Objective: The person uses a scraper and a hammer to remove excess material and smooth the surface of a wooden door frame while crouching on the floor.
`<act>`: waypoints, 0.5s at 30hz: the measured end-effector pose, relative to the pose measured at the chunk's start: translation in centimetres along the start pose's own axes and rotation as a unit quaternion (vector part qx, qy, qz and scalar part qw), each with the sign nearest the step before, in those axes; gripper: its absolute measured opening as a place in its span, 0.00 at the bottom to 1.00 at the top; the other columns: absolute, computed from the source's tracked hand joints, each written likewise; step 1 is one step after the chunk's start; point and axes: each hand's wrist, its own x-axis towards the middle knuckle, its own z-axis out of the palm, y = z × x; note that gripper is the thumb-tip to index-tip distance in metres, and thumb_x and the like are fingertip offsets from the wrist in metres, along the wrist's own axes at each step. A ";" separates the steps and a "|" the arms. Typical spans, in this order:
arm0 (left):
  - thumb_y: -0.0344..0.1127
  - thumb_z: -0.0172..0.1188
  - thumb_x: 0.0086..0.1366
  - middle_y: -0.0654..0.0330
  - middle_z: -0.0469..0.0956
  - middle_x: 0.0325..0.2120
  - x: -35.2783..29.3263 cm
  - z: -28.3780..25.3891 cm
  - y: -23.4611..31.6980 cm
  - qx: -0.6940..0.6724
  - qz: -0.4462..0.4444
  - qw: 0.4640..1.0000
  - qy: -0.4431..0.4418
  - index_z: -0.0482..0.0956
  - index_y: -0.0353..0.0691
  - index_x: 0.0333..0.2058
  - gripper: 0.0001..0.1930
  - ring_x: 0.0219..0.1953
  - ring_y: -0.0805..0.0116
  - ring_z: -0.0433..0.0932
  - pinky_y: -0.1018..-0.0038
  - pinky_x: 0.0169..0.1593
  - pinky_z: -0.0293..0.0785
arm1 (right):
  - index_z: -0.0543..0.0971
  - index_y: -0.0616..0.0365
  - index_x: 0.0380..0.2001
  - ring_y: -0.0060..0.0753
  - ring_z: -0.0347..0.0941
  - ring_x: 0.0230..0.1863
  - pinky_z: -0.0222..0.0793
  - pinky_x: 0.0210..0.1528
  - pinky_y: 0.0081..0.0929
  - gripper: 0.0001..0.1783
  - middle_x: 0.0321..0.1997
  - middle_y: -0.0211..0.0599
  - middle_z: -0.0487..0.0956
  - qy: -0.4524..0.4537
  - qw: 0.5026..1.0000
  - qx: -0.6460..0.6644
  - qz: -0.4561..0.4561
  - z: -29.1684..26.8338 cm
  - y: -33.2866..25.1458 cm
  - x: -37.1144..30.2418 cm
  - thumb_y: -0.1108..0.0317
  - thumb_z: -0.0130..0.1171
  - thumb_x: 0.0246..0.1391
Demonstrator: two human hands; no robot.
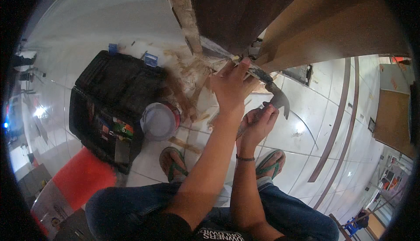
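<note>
My left hand (229, 85) is closed round a slim dark tool (259, 73) at the lower edge of a dark brown wooden panel (236, 13). Its kind is hard to make out, since my fingers cover part of it. My right hand (259, 123), just below and to the right, grips the handle of a claw hammer (279, 100). The hammer's dark head points up, close to or touching the end of the slim tool. Torn, pale wood scraps (203, 77) lie left of my left hand.
A lighter brown panel (332, 20) adjoins the dark one at upper right. Left stand a black case (118, 88) and a round tub (158, 122), with a red-and-white bag (85, 175) nearer. Two long brown strips (334, 131) lie on the white tiles at right.
</note>
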 end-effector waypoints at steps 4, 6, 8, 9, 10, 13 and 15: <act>0.32 0.62 0.60 0.66 0.75 0.23 0.5 -0.5 0.0 0.072 0.041 0.997 -0.005 0.78 0.34 0.29 0.06 0.24 0.80 0.71 0.81 0.26 0.69 | 0.63 0.57 0.39 0.14 0.54 0.14 0.49 0.14 0.14 0.15 0.16 0.25 0.61 -0.022 0.999 0.045 -0.013 -0.4 0.7 0.0 0.55 0.43 0.66; 0.32 0.62 0.60 0.67 0.75 0.23 0.3 -0.5 0.2 0.124 0.043 0.991 -0.012 0.78 0.34 0.29 0.07 0.24 0.81 0.71 0.83 0.25 0.67 | 0.63 0.57 0.39 0.14 0.54 0.14 0.49 0.14 0.14 0.15 0.16 0.25 0.61 -0.007 0.999 0.038 -0.027 -0.2 0.7 0.0 0.55 0.42 0.66; 0.35 0.62 0.61 0.68 0.75 0.24 -0.4 -0.1 0.4 0.060 0.021 0.998 -0.009 0.78 0.34 0.31 0.08 0.25 0.83 0.70 0.84 0.24 0.66 | 0.63 0.57 0.39 0.14 0.55 0.14 0.49 0.14 0.14 0.15 0.16 0.25 0.61 0.006 0.999 0.020 -0.024 -0.1 0.4 -0.3 0.55 0.42 0.66; 0.35 0.62 0.61 0.68 0.75 0.24 -0.4 -0.3 0.3 0.060 0.021 0.998 -0.010 0.78 0.34 0.31 0.08 0.25 0.83 0.70 0.84 0.24 0.66 | 0.63 0.57 0.40 0.15 0.55 0.14 0.49 0.14 0.14 0.15 0.16 0.25 0.62 0.018 1.000 0.003 -0.021 0.0 0.3 -0.4 0.55 0.42 0.66; 0.36 0.61 0.62 0.68 0.75 0.24 -0.3 -0.7 0.1 0.061 0.027 0.998 -0.012 0.78 0.35 0.31 0.09 0.25 0.83 0.70 0.83 0.25 0.66 | 0.63 0.57 0.40 0.15 0.55 0.14 0.49 0.14 0.14 0.15 0.16 0.25 0.62 0.019 1.000 0.003 -0.021 0.1 0.4 -0.5 0.55 0.42 0.66; 0.37 0.61 0.62 0.68 0.75 0.24 -0.7 0.0 0.4 0.047 0.028 0.999 0.005 0.78 0.35 0.32 0.10 0.25 0.83 0.71 0.83 0.26 0.68 | 0.63 0.57 0.40 0.15 0.55 0.14 0.49 0.14 0.14 0.14 0.17 0.25 0.62 0.021 0.999 0.016 -0.025 -0.2 0.9 -0.4 0.56 0.42 0.66; 0.37 0.61 0.62 0.68 0.75 0.24 -0.8 0.1 0.8 0.032 0.027 0.999 0.024 0.78 0.35 0.32 0.10 0.26 0.83 0.71 0.83 0.27 0.68 | 0.63 0.57 0.40 0.15 0.56 0.14 0.51 0.14 0.14 0.14 0.18 0.26 0.63 0.047 0.998 0.022 -0.031 -0.2 1.2 -0.4 0.56 0.42 0.66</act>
